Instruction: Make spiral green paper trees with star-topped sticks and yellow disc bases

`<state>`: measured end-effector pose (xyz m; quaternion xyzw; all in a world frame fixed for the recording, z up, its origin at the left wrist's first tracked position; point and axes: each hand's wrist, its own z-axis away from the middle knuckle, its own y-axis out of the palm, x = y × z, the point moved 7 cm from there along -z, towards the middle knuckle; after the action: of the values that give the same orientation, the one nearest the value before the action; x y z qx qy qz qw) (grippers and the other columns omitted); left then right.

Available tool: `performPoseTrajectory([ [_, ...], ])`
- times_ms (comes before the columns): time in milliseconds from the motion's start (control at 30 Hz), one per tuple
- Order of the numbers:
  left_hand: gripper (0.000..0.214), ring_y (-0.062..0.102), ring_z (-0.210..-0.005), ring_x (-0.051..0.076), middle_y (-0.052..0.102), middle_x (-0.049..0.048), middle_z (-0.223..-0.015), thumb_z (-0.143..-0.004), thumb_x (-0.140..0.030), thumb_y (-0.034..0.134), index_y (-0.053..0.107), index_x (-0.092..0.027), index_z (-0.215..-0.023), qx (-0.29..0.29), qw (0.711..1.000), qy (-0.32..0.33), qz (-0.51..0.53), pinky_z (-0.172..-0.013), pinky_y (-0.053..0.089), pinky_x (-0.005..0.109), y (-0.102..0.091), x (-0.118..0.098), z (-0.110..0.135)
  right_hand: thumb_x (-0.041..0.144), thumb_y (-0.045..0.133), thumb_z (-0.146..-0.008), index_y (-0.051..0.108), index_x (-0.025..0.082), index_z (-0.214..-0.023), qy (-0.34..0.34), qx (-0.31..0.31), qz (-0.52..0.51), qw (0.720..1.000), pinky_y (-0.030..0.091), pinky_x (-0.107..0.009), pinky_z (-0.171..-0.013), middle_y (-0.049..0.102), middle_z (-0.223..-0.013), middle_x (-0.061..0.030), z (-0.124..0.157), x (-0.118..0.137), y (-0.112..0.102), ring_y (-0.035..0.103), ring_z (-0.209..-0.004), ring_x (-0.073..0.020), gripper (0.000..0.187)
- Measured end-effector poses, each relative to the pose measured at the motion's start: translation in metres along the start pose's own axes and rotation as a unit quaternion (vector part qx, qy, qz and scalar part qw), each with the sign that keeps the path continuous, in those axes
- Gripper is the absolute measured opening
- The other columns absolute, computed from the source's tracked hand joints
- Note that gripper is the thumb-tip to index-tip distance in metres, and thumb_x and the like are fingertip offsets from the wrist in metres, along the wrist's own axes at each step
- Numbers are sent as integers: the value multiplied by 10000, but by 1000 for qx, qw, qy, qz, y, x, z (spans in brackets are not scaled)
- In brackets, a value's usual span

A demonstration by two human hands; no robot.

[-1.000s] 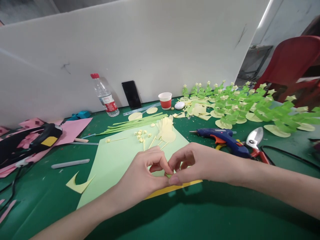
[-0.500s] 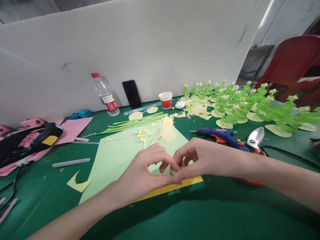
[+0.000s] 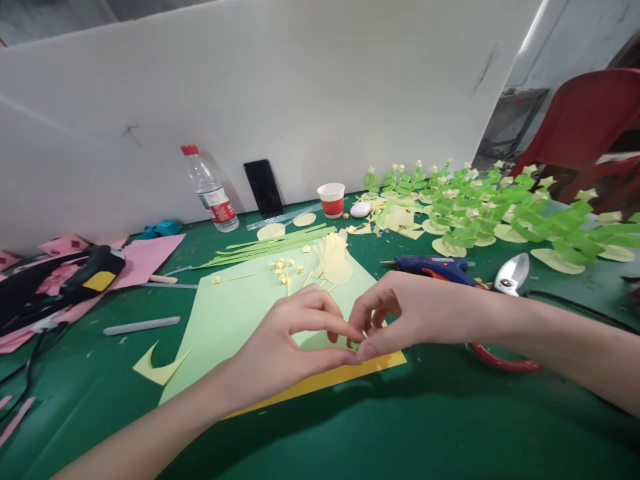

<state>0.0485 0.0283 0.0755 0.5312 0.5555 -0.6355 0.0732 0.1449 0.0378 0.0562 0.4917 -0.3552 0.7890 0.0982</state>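
Note:
My left hand [image 3: 295,333] and my right hand [image 3: 400,317] meet fingertip to fingertip above the front edge of a pale green paper sheet [image 3: 225,320]. Between their thumbs and forefingers is a small piece of green paper [image 3: 353,346], mostly hidden by the fingers. Both hands are closed in a pinch on it. Beyond them on the sheet lie several tiny pale yellow paper stars [image 3: 283,275] and a pile of pale yellow paper pieces [image 3: 339,267]. A yellow sheet [image 3: 315,388] sticks out beneath the green one.
Green paper strips [image 3: 270,247] lie behind the sheet. A glue gun [image 3: 435,265] and scissors [image 3: 511,275] are at right, before many green paper plants [image 3: 470,220]. Along the white board stand a bottle [image 3: 213,193], phone [image 3: 264,188] and paper cup [image 3: 331,200]. Pink paper [image 3: 150,260] is left.
Both hands have shifted slightly to the right with the green paper still between their fingertips. More of the scissors' red handle shows below my right forearm.

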Motion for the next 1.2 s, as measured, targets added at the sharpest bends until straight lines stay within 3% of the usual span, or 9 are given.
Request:
performPoseTrajectory([
  [300, 115, 484, -622, 92, 536, -39, -595, -664, -109, 698, 677, -201, -599, -56, 998, 32, 4, -599, 394, 214, -8, -4, 2, 420, 608, -724, 665, 209, -815, 4, -1, 8, 1000, 343, -181, -558, 595, -745, 24, 4, 4, -6, 479, -679, -91, 236],
  [533, 104, 472, -610, 105, 542, -33, -592, -675, -148, 698, 686, -231, -613, -78, 995, 55, 4, -650, 410, 245, -11, -4, 5, 442, 682, -646, 441, 213, -1251, 45, -32, 70, 996, 436, -209, -667, 571, -1098, -29, 9, -9, -33, 528, -823, -137, 690],
  [667, 99, 468, -599, 104, 535, -37, -583, -673, -162, 702, 681, -235, -610, -80, 996, 49, 2, -665, 409, 253, -12, -3, 4, 427, 687, -641, 522, 223, -1162, 21, -47, 80, 995, 442, -210, -636, 596, -1050, -13, 10, -8, -38, 540, -811, -138, 583],
  [767, 83, 475, -605, 110, 536, -29, -600, -675, -196, 700, 676, -235, -605, -81, 996, 28, 7, -656, 412, 255, -11, -1, 4, 382, 637, -702, 586, 238, -1056, 5, -32, 35, 999, 447, -206, -654, 616, -1010, 5, 10, -4, -30, 566, -810, -129, 386],
  [867, 77, 497, -632, 123, 555, -17, -636, -676, -221, 691, 668, -231, -603, -77, 997, 8, 12, -660, 421, 258, -13, 0, 2, 387, 570, -762, 577, 250, -1073, 0, -15, -22, 1000, 451, -220, -722, 604, -1058, -6, 7, -1, -21, 573, -903, -149, 341],
  [933, 85, 524, -675, 134, 586, -11, -675, -683, -229, 676, 656, -225, -601, -55, 998, -7, 5, -691, 426, 262, -17, 1, -1, 403, 559, -770, 576, 240, -1068, 8, -27, -12, 1000, 446, -223, -713, 607, -1043, -13, 5, -1, -18, 569, -910, -158, 340],
  [1033, 94, 570, -719, 144, 645, -18, -726, -704, -257, 643, 635, -220, -618, 51, 995, -79, -30, -733, 427, 265, -22, 15, -7, 413, 537, -782, 609, 208, -977, 31, -62, 46, 997, 422, -210, -643, 615, -962, -14, 3, -5, -16, 552, -825, -145, 292],
  [1133, 119, 593, -736, 138, 663, -38, -750, -721, -329, 606, 645, -235, -659, 185, 957, -192, -112, -717, 427, 233, -32, 45, -4, 409, 534, -778, 629, 187, -868, 54, -68, 82, 993, 383, -203, -557, 606, -864, -22, 1, -9, -12, 516, -707, -127, 258],
  [1200, 129, 600, -747, 153, 672, -29, -769, -698, -356, 616, 656, -237, -669, 207, 946, -215, -125, -668, 435, 221, -44, 60, -4, 395, 535, -777, 629, 179, -813, 58, -56, 90, 993, 358, -201, -522, 599, -809, -20, 1, -11, -8, 495, -655, -117, 238],
])
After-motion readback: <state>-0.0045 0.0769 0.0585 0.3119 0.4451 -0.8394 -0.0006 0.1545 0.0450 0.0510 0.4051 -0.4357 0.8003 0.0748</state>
